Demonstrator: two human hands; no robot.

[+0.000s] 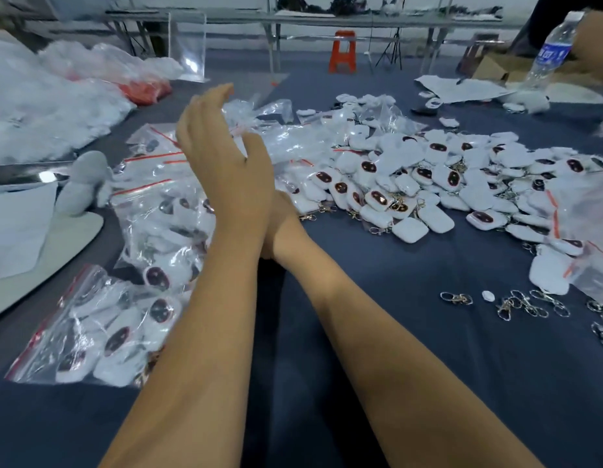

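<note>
The crumpled clear bags (293, 136) lie mid-worktop, just behind the left hand (222, 157), which is raised with its fingers straight and relaxed and grips nothing. The right hand (283, 211) is tucked behind the left wrist, forearms crossed, so I cannot tell how its fingers lie. Filled zip bags (158, 214) sit to the left, a heap of white tags (428, 184) to the right, and loose metal clasps (529, 304) are nearer on the blue worktop (428, 383).

Both your bare forearms reach forward and meet at the wrists. Your left hand (222, 153) stands raised, fingers nearly straight and together, thumb apart. Your right hand (283, 211) sits mostly hidden behind the left wrist.
</note>
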